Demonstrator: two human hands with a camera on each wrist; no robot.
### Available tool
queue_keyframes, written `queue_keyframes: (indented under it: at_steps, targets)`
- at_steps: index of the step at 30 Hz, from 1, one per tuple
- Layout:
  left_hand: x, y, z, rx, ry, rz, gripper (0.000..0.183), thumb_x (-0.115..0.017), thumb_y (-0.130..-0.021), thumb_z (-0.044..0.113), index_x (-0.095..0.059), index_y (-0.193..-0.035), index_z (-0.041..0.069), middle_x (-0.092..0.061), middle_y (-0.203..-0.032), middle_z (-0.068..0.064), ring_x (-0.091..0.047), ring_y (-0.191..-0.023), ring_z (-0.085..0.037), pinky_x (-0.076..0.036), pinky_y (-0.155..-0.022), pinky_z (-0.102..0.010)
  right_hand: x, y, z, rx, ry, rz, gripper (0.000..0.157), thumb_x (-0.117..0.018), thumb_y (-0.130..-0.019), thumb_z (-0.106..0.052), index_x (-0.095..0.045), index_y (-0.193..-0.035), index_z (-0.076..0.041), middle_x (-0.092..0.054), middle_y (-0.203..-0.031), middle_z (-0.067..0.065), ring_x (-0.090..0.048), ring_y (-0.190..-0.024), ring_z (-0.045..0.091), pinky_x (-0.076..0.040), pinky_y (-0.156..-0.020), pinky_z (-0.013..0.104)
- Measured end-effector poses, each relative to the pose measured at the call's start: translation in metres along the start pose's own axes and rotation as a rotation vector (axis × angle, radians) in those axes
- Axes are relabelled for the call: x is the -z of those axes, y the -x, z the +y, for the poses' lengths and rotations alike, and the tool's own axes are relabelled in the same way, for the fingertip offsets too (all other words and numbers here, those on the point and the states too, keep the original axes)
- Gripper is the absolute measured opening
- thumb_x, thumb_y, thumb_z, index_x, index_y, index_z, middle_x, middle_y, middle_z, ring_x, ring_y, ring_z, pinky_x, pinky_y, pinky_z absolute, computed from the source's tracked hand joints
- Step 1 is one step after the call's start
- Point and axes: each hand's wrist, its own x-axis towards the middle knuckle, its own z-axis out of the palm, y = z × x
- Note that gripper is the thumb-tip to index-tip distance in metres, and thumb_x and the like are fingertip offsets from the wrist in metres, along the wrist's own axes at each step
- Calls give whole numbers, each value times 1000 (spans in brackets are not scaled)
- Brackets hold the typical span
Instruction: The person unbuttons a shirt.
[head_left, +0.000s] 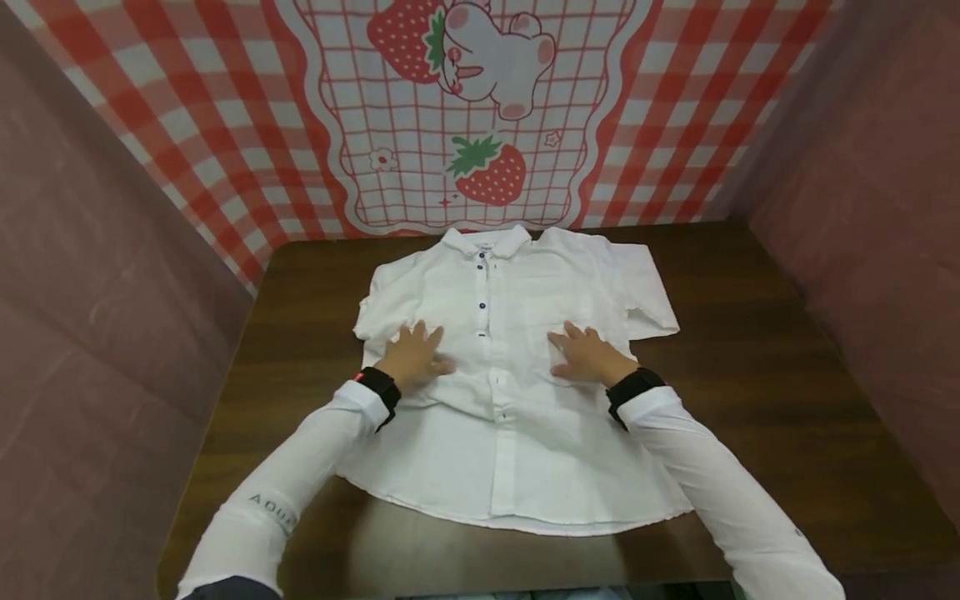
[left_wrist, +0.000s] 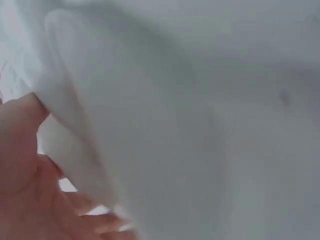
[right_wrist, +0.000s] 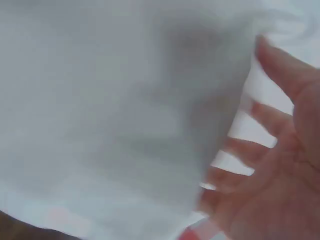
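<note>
A white short-sleeved button-up shirt (head_left: 465, 454) lies front up, its collar at the far side and its hem toward me. My left hand (head_left: 415, 358) rests on the left half of the chest with fingers spread. On the other half, near the chest pocket, my right hand (head_left: 592, 357) lies the same way. In the left wrist view, a raised fold of white cloth (left_wrist: 160, 125) covers part of the left fingers. White fabric (right_wrist: 125, 140) hides some right fingertips in the right wrist view. Dark buttons (head_left: 482, 306) run down the upper placket.
The shirt lies on a dark brown wooden table (head_left: 750, 400). Behind it hangs a red-and-white checked cloth (head_left: 675, 125) with strawberry prints. Pinkish curtains (head_left: 97, 333) stand on both sides. The table's near edge is just below the hem.
</note>
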Motion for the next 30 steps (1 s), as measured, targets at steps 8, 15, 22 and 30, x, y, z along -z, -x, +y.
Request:
queue_keyframes:
  at_steps: [8, 15, 22, 30]
  targets:
    - [-15, -16, -26, -133, -88, 122, 52, -41, -98, 34, -27, -147, 25, -15, -154, -20, -12, -138, -48, -23, -104, -64, -2, -20, 26, -23, -57, 62, 55, -44, -97, -38, -32, -144, -14, -12, -154, 20, -6, -134, 56, -11, -102, 70]
    - [-18, -21, -53, -272, -216, 231, 48, -40, -99, 27, -28, -146, 30, -20, -154, -14, -18, -138, -44, -31, -100, -62, -6, -26, 30, 43, -12, 309, 7, -47, -96, -8, -52, -96, -4, -43, -140, 21, -48, -111, 47, -41, -85, 57]
    - [-4, 5, -26, -156, -111, 146, 52, -45, -97, 36, -35, -143, 14, -18, -154, -16, -14, -137, -50, -21, -103, -66, -5, -14, 21, -24, 44, 288, 9, -46, -92, -3, -47, -101, 0, -46, -129, 27, -42, -117, 50, -36, -89, 64]
    - [-16, 50, -8, -130, -10, 63, 30, -54, -94, 35, -50, -113, 13, -27, -148, -20, -27, -128, -54, -33, -88, -71, -10, 25, 4, -99, 119, -74, 17, -50, -90, -12, -51, -100, 3, -23, -144, 35, -31, -119, 58, -39, -86, 61]
